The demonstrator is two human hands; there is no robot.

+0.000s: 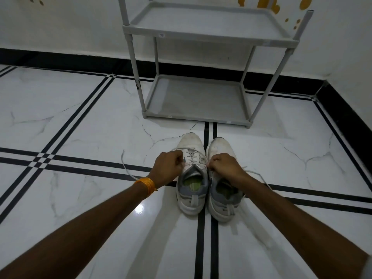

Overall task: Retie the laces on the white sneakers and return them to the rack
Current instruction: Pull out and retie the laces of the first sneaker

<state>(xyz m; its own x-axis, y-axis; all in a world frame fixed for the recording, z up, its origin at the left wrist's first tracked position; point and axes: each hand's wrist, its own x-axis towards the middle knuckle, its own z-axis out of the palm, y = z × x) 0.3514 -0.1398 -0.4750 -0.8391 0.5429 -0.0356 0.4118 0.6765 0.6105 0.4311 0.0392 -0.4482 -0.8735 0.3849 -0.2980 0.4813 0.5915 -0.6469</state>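
Observation:
Two white sneakers stand side by side on the tiled floor, toes pointing away from me: the left sneaker [191,146] and the right sneaker [220,147]. My left hand [168,169] pinches one lace end at the left side of the left sneaker's tongue. My right hand [225,168] pinches the other lace end between the two shoes. A loose lace [125,170] trails over the floor to the left, and another lace [259,176] trails to the right. The grey two-shelf rack [201,117] stands just beyond the shoes, with both shelves bare.
White marble floor tiles with black stripes [90,169] spread all around. A black skirting [80,61] runs along the white wall behind the rack and along the wall at the right. An orange bangle [146,185] sits on my left wrist.

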